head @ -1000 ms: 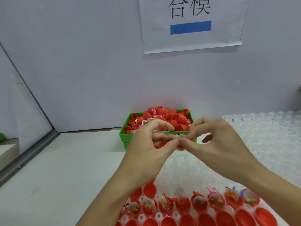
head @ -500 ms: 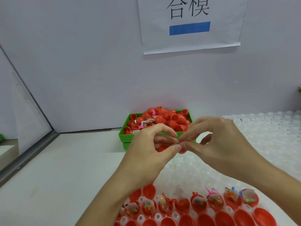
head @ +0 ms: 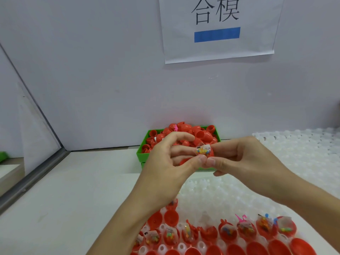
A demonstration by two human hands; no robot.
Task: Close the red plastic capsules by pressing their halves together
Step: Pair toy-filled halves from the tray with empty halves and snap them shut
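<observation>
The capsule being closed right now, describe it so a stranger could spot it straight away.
Start at the green bin of red shells against the wall. Just in front, the left hand and right hand pinch one red capsule. Unlike the rest, it is off the tray, showing a packet of coloured beads.

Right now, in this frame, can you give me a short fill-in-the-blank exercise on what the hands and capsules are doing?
1. Both hands hold one open capsule half stuffed with a small packet of coloured ____.
2. The heap of red capsule pieces behind the hands lies in a ____ bin.
3. The filled halves near the camera stand in a ____ tray.

Missing words: beads; green; white
</observation>
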